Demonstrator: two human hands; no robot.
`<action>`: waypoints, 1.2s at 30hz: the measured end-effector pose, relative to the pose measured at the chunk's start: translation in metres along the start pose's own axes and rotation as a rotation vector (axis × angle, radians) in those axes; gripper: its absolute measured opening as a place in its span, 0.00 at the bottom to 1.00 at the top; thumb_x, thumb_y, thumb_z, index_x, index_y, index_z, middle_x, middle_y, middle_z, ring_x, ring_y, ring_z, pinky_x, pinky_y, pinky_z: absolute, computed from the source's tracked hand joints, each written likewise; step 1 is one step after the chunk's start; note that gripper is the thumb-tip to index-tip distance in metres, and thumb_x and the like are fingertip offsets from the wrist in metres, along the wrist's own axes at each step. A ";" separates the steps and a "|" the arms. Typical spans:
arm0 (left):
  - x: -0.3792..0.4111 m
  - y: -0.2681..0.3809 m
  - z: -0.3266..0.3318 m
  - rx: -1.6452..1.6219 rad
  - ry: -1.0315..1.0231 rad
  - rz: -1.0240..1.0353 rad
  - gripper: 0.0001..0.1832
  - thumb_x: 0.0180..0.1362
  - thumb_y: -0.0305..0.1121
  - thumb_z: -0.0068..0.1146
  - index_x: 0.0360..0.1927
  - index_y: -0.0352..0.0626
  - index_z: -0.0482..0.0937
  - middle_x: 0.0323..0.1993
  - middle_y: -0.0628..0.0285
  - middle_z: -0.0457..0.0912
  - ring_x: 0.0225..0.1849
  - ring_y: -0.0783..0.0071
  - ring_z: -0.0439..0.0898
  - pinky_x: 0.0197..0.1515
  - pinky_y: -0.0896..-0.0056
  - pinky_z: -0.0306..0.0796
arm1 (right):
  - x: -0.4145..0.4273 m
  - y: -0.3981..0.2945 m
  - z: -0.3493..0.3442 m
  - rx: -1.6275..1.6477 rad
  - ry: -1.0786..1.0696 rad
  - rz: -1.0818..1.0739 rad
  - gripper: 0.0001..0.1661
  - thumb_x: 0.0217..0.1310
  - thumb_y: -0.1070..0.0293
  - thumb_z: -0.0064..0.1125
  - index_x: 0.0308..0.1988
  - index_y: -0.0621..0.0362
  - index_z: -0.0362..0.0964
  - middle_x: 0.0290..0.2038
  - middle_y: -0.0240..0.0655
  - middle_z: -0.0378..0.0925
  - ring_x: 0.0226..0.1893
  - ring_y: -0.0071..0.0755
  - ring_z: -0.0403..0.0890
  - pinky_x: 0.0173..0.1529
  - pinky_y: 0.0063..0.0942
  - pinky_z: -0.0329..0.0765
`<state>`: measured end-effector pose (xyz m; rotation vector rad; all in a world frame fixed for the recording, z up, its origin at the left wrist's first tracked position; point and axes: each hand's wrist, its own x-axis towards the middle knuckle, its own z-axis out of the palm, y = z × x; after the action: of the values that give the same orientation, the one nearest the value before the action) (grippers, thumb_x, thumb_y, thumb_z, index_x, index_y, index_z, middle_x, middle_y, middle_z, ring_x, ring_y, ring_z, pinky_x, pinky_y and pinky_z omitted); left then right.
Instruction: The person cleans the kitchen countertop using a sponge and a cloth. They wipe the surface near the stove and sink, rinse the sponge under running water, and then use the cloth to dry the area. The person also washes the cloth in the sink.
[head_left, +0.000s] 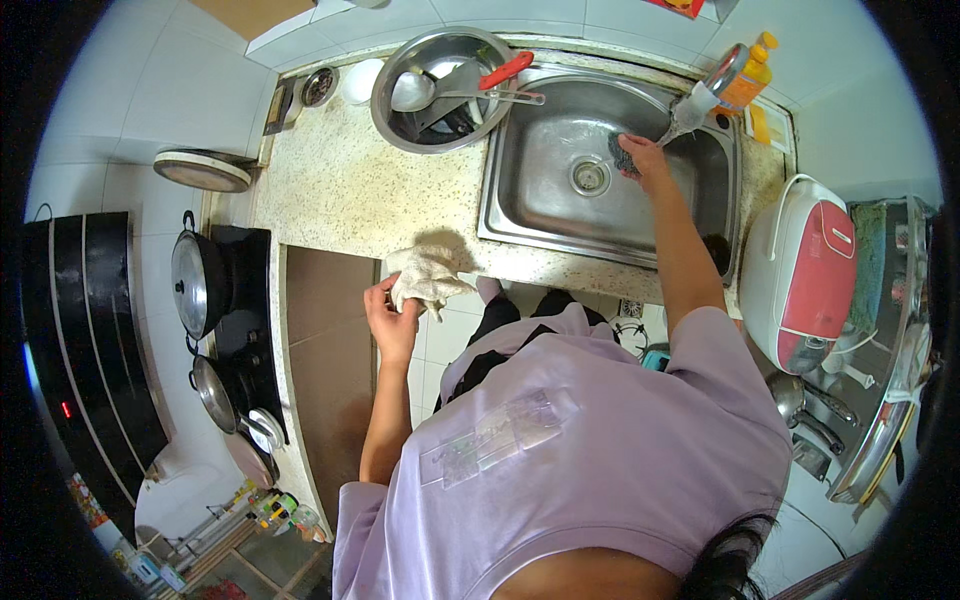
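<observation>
My left hand (394, 313) grips a crumpled pale cloth (426, 279) at the counter's front edge. Over the right part of the stainless steel sink (544, 165), my right hand (643, 159) holds a dark scouring pad (622, 155), beside the stream from the faucet (694, 109). The drain (589, 176) lies just left of that hand. Left of the sink stands a steel basin (390, 124) holding a ladle (412, 91), a slotted utensil and a red-handled tool (506, 70).
A red and white rice cooker (806, 274) stands right of the sink, with an orange bottle (746, 79) behind it. A white bowl (361, 81) sits left of the basin. Lidded pans (191, 285) stand on the black stove (244, 300) at the left.
</observation>
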<state>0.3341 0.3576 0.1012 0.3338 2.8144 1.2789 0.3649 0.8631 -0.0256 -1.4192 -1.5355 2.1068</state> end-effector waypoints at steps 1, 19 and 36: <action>0.002 0.002 0.001 0.000 -0.006 0.000 0.19 0.46 0.23 0.56 0.46 0.36 0.77 0.41 0.56 0.71 0.39 0.65 0.74 0.45 0.69 0.70 | 0.008 0.004 -0.002 -0.007 0.084 -0.041 0.18 0.54 0.58 0.66 0.44 0.52 0.77 0.32 0.28 0.78 0.26 0.26 0.76 0.24 0.30 0.77; 0.004 0.003 0.007 -0.176 0.017 -0.002 0.20 0.46 0.21 0.54 0.47 0.37 0.76 0.44 0.58 0.69 0.41 0.69 0.75 0.44 0.71 0.72 | 0.061 0.057 -0.066 -0.526 0.383 -0.388 0.17 0.57 0.58 0.61 0.38 0.60 0.80 0.28 0.41 0.82 0.31 0.31 0.82 0.35 0.32 0.77; 0.008 0.005 0.020 -0.116 -0.016 -0.036 0.19 0.47 0.22 0.55 0.46 0.36 0.75 0.44 0.59 0.69 0.43 0.69 0.74 0.45 0.70 0.72 | 0.015 0.021 -0.025 0.068 -0.088 0.001 0.17 0.59 0.59 0.62 0.45 0.55 0.75 0.36 0.33 0.77 0.34 0.30 0.75 0.35 0.34 0.78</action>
<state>0.3293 0.3774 0.0922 0.2868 2.7053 1.4172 0.3838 0.8794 -0.0517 -1.3222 -1.4784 2.2269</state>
